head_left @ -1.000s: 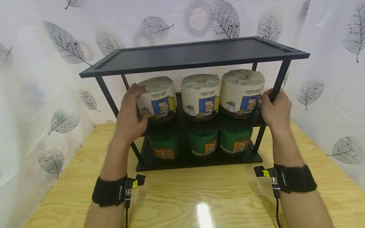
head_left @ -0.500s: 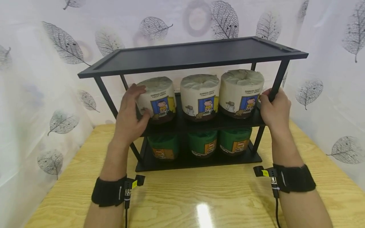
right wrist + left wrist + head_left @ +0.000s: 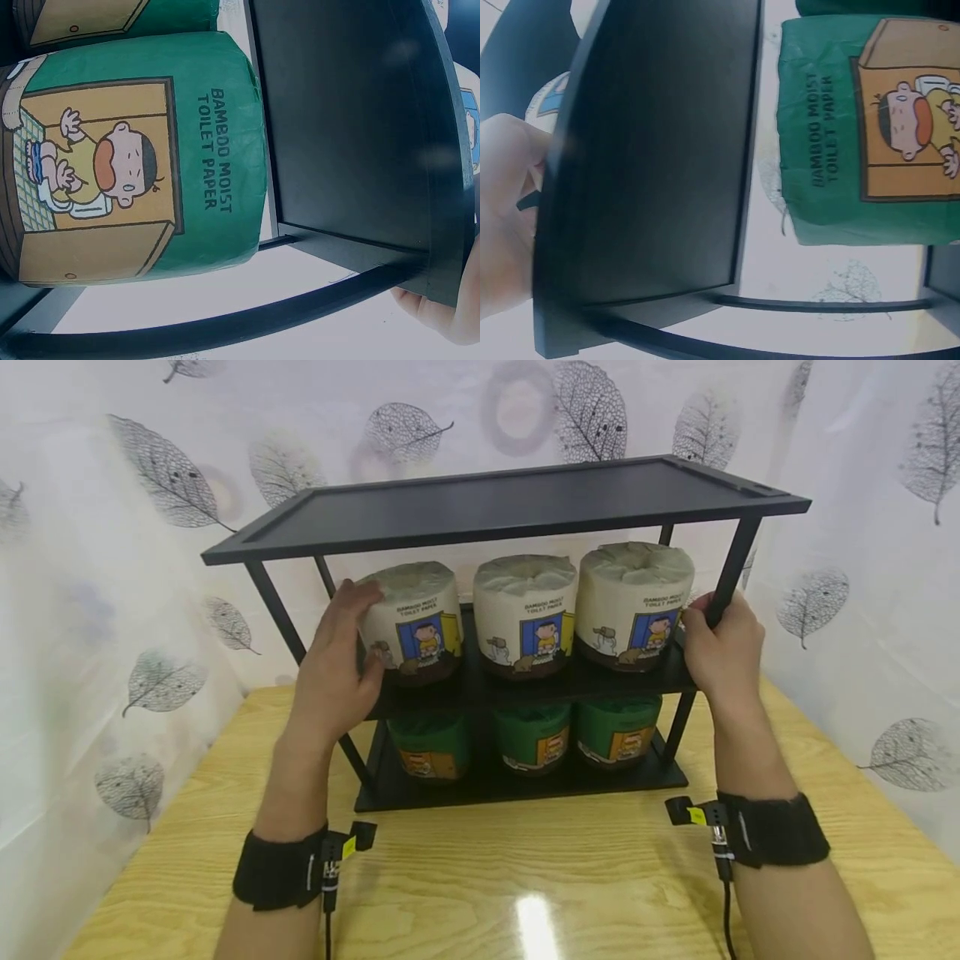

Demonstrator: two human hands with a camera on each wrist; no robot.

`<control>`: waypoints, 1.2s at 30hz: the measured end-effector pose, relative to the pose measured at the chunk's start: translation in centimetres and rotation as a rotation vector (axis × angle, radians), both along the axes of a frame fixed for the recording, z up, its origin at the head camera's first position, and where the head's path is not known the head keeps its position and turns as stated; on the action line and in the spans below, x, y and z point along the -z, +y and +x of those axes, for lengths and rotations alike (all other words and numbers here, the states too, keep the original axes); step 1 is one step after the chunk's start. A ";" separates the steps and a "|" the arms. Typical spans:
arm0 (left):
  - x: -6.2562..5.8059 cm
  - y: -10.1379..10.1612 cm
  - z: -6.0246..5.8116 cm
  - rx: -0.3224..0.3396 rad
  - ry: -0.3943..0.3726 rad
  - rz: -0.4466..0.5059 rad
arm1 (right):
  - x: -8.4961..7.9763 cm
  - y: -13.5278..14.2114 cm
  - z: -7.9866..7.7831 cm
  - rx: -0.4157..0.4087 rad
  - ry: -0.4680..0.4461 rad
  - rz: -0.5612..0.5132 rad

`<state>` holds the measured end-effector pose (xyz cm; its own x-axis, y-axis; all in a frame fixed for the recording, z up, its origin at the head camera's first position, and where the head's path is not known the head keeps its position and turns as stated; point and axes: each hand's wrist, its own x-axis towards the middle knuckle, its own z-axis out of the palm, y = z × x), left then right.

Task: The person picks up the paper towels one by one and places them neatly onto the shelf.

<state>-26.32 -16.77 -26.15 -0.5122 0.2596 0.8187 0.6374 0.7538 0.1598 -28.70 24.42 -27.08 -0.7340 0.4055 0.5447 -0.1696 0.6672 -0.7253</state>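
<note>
In the head view, three white toilet paper rolls stand on the middle shelf of a black rack (image 3: 495,508). My left hand (image 3: 330,668) curls round the side of the left white roll (image 3: 417,618), fingers near its top and thumb at its front. My right hand (image 3: 724,647) grips the rack's right front post (image 3: 737,568), its thumb close to the right white roll (image 3: 637,602). Between them stands the middle white roll (image 3: 525,614). The left wrist view shows part of my left hand (image 3: 510,195) beyond the shelf edge; right fingertips (image 3: 424,307) show in the right wrist view.
Green toilet paper rolls stand on the bottom shelf, at left (image 3: 427,747), middle (image 3: 532,739) and right (image 3: 618,731). The rack stands on a light wood table (image 3: 480,868). A white leaf-patterned curtain (image 3: 465,410) hangs behind and at both sides.
My left hand and forearm have shifted slightly left, and the thumb has drawn back toward the left roll's edge. The right hand and the rolls look almost unchanged.
</note>
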 end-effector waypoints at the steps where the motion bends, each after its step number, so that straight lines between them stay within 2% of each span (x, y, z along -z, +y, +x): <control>1: -0.1 0.0 0.1 -0.007 -0.001 -0.010 | 0.0 0.0 0.0 0.000 0.001 -0.001; 4: -0.5 0.2 0.6 -0.038 0.014 -0.004 | 0.0 0.0 -0.1 -0.004 0.001 -0.006; 7: -0.8 0.4 1.1 -0.084 0.093 0.072 | 0.0 -0.1 -0.1 -0.006 0.005 -0.008; 14: -1.7 0.5 1.6 -0.209 0.429 0.445 | -0.1 -0.2 -0.2 -0.004 0.016 -0.008; 17: -2.0 0.6 1.7 -0.278 0.508 0.609 | 0.0 -0.2 -0.2 -0.003 0.014 -0.007; 19: -2.3 0.7 2.0 -0.292 0.519 0.690 | 0.0 -0.1 -0.1 -0.001 0.010 -0.006; 21: -2.5 0.8 2.3 -0.284 0.485 0.742 | 0.0 -0.1 0.0 -0.002 0.008 -0.005; 25: -2.6 0.9 2.4 -0.216 0.347 0.794 | 0.0 0.0 0.0 0.000 0.003 -0.008; 30: -1.5 0.0 1.1 -0.159 0.204 0.824 | 0.0 0.0 0.0 0.002 0.003 -0.013; 32: -0.9 -0.7 0.5 -0.148 0.110 0.813 | 0.0 0.0 0.0 -0.003 0.009 -0.011; 36: 0.0 -1.8 -0.3 -0.111 -0.171 0.794 | 0.0 -0.1 0.0 -0.007 0.011 -0.006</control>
